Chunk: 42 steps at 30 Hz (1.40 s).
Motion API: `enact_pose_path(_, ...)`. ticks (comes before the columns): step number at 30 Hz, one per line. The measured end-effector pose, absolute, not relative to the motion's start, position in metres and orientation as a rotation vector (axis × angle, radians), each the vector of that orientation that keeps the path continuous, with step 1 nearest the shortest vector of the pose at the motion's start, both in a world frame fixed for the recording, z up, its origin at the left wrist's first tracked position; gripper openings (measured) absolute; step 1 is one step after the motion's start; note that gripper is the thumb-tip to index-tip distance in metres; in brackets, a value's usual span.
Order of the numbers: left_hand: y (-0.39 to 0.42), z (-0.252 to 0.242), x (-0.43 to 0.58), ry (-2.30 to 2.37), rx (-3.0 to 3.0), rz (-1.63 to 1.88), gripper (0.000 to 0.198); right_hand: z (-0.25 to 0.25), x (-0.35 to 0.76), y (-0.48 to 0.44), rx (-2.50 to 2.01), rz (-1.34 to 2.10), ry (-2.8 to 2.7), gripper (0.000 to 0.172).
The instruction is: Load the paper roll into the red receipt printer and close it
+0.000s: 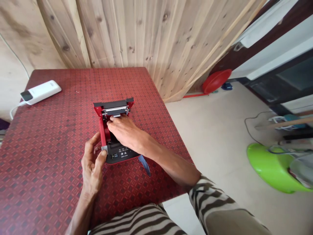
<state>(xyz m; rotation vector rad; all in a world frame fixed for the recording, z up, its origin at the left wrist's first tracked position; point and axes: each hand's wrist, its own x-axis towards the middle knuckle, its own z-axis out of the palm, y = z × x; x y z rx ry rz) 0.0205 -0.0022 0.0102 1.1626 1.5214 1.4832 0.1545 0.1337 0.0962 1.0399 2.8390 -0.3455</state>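
Note:
A small red and black device with its lid raised stands on the red patterned table. My left hand holds its near left corner, the thumb on a grey piece at the edge and the fingers along the side. My right hand reaches into the open compartment just below the lid, its fingers bent and their tips partly hidden; what they touch inside cannot be made out. A dark blue strip sticks out beneath the device's front edge.
A white power bank with a cable lies at the table's far left. A wooden plank wall rises behind the table. On the floor to the right are a green basin and a red basin.

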Motion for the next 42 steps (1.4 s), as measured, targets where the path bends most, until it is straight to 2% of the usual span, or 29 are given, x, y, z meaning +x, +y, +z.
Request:
enact_pose_path(9,-0.003,0.007,0.018,1.506,1.106,1.458,0.056,0.103,0.162,0.128,1.148,-0.325,2.799,0.027)
enact_pose_path(15,-0.001,0.008,0.019,1.533,1.165,1.461,0.056,0.103,0.160,0.128,1.098,-0.307,2.797,0.033)
enact_pose_path(27,-0.001,0.011,0.020,1.538,1.127,1.443,0.059,0.114,0.180,0.133,0.961,-0.578,2.894,0.021)
enact_pose_path(32,0.000,0.012,0.020,1.557,1.135,1.435,0.057,0.124,0.218,0.124,0.978,-1.009,3.285,0.018)
enact_pose_path(35,0.001,0.013,0.020,1.556,1.130,1.450,0.056,0.122,0.249,0.124,1.266,-1.337,3.394,0.024)
enact_pose_path(39,0.002,0.011,0.020,1.531,1.117,1.487,0.055,0.087,0.273,0.138,1.789,-1.792,3.157,0.031)
enact_pose_path(42,0.002,0.005,0.018,1.518,1.116,1.495,0.055,0.049,0.272,0.152,1.984,-1.888,2.982,0.032)
